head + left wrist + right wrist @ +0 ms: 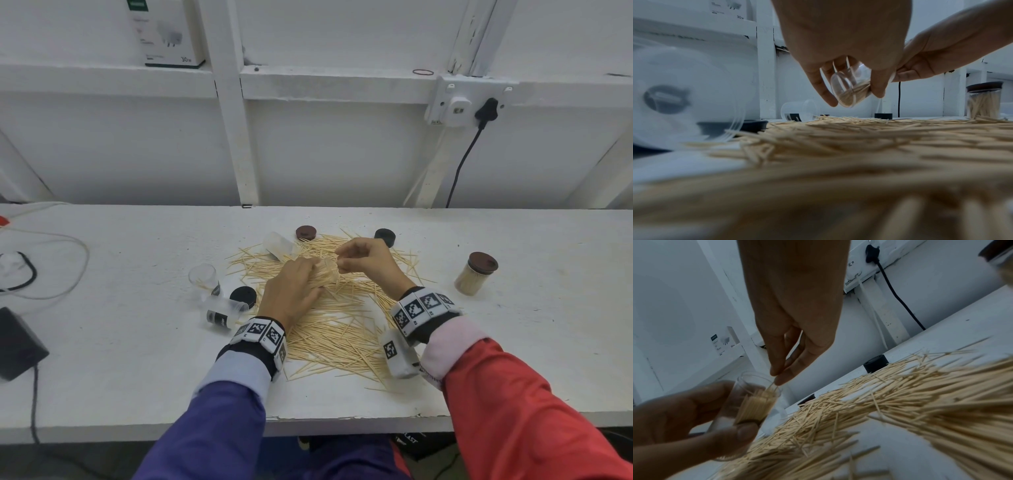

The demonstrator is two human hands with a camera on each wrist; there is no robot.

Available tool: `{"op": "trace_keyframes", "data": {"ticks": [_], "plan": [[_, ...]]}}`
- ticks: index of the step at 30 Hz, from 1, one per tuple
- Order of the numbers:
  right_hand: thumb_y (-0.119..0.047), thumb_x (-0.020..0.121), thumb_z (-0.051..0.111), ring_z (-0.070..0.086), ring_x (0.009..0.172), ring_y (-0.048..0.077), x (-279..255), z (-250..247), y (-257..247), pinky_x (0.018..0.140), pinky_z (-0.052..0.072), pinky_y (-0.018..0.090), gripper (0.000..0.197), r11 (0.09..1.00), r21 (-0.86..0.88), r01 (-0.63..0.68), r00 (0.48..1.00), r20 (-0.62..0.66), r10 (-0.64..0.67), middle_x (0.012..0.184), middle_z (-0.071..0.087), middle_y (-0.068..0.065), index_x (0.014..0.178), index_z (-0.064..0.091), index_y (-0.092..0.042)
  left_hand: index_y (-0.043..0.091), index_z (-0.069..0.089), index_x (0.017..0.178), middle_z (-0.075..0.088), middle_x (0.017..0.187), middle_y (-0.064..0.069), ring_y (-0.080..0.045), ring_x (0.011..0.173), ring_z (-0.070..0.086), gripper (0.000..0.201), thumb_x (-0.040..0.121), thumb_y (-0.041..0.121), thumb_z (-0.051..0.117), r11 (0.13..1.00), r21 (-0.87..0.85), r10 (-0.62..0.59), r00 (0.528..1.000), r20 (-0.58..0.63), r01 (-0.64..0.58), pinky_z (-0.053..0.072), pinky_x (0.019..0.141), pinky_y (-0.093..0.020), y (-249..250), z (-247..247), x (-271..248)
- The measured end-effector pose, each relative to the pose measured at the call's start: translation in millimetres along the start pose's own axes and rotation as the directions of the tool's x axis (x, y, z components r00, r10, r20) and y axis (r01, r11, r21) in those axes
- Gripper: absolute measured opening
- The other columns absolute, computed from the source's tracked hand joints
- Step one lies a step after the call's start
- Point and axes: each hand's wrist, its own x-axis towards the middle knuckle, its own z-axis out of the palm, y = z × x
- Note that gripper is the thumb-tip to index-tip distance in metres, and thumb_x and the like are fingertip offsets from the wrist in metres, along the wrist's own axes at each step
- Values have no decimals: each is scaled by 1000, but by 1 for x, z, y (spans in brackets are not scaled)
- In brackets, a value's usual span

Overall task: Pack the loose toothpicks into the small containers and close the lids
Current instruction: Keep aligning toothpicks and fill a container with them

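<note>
The left hand (291, 291) gripped a tilted, part-filled clear container (754, 402) above the toothpick pile (342, 329). The right hand's (366, 262) fingers (781, 378) pinched toothpicks at its mouth; tilted further, it would likely spill, or sticks could jam crosswise.

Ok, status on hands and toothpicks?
Left hand holds jar, part full. Right hand feeding toothpicks in. Big pile left on table. Nothing blocking.

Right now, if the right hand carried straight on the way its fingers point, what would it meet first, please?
Probably the open mouth of the clear container gripped by the left hand: the right hand pinches toothpicks just above its rim.
</note>
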Motion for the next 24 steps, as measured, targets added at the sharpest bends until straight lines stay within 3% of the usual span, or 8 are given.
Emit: {"op": "trace_keyframes", "data": {"ticks": [7, 10, 13, 15, 18, 20, 24], "plan": [[13, 85, 61, 71, 84, 25, -2, 2, -8, 71, 58, 27, 20, 986, 166, -1, 1000, 21, -3, 97, 68, 24, 106, 64, 10, 21, 43, 138, 55, 127, 4, -15, 116, 51, 55, 90, 42, 61, 1000, 2, 11, 1000, -4, -11, 53, 76, -37, 0, 2, 1], [-2, 89, 65, 68, 90, 24, 0, 4, -8, 67, 59, 28, 17, 999, 33, 13, 999, -34, -12, 104, 68, 20, 106, 67, 0, 22, 42, 139, 54, 127, 5, -13, 117, 49, 55, 91, 43, 60, 1000, 3, 2, 1000, -16, -2, 52, 77, -35, 0, 2, 1], [-19, 83, 75, 68, 96, 20, -4, 4, -10, 70, 59, 30, 33, 995, -96, -25, 991, 126, 37, 112, 66, 9, 115, 67, -15, 21, 41, 140, 53, 130, 3, -14, 119, 48, 55, 92, 41, 60, 1000, 12, 6, 1000, -28, -6, 50, 77, -33, 1, 1, 1], [-14, 79, 79, 68, 90, 15, -8, 7, -11, 68, 58, 26, 40, 992, -114, -48, 972, 225, 73, 114, 63, 8, 117, 66, -18, 19, 40, 141, 51, 133, 1, -15, 122, 47, 56, 93, 38, 60, 1000, 14, 15, 999, -42, -15, 50, 79, -34, 1, 0, 1], [-4, 72, 82, 67, 86, 17, -7, 9, -9, 67, 57, 25, 44, 987, -158, -32, 993, 109, 50, 111, 62, 11, 111, 65, -15, 16, 35, 146, 45, 141, -3, -18, 129, 44, 65, 91, 34, 64, 999, 26, 32, 996, -86, -30, 50, 84, -33, 1, 0, 2], [0, 67, 83, 68, 89, 23, -4, 9, -7, 72, 59, 32, 48, 981, -188, -51, 998, 34, 58, 112, 62, 11, 108, 62, -15, 14, 33, 147, 42, 145, -4, -18, 133, 39, 73, 87, 34, 69, 999, 29, 41, 992, -117, -38, 50, 88, -32, -1, 0, 2], [9, 65, 81, 68, 87, 25, -5, 5, -8, 74, 59, 35, 50, 988, -127, -87, 990, 100, 100, 113, 60, 14, 107, 60, -9, 13, 32, 148, 41, 146, -4, -19, 136, 35, 78, 84, 32, 72, 997, 53, 62, 992, -114, -56, 45, 100, -33, -4, 3, 3]]}}
